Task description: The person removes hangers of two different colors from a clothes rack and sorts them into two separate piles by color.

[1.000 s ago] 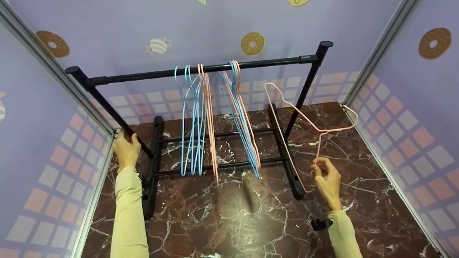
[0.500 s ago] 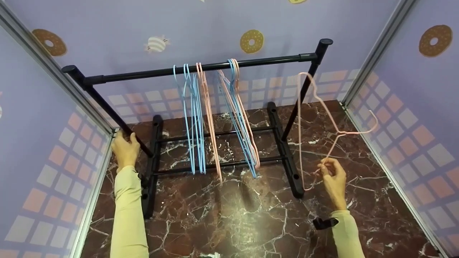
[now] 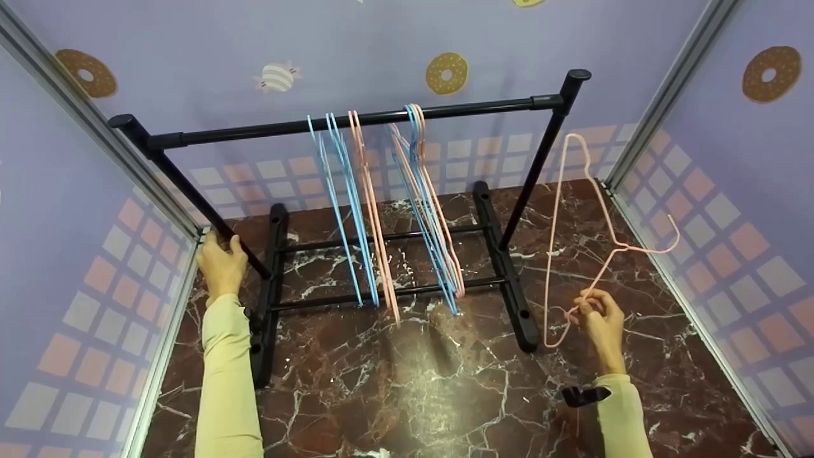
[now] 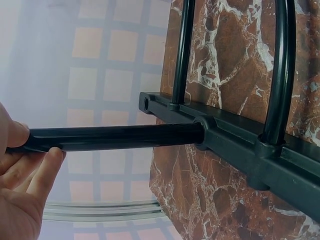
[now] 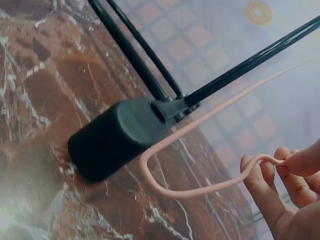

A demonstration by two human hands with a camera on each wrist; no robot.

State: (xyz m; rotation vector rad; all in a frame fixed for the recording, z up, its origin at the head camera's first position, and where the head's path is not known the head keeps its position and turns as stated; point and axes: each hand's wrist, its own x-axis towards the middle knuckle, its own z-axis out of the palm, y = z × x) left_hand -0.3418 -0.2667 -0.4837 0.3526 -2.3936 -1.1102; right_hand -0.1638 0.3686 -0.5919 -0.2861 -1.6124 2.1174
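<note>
In the head view, my right hand pinches a pink clothes hanger by its lower arm, near the notch. The hanger is off the rack, to the right of its right post, with its hook pointing right. My left hand grips the left post of the black rack; the left wrist view shows thumb and fingers around the post. On the rack's top bar hang several blue hangers, and pink hangers beside them. Further right hangs a mixed blue and pink bunch.
The rack's right foot stands left of the held hanger, close to its lower corner. Patterned purple panels with metal edges enclose the marble-look floor at the back and both sides.
My right hand has moved right, carrying the pink hanger away from the rack and turning it more upright. The blue hangers on the bar have swung to the right at their bottoms. My left hand stays put.
</note>
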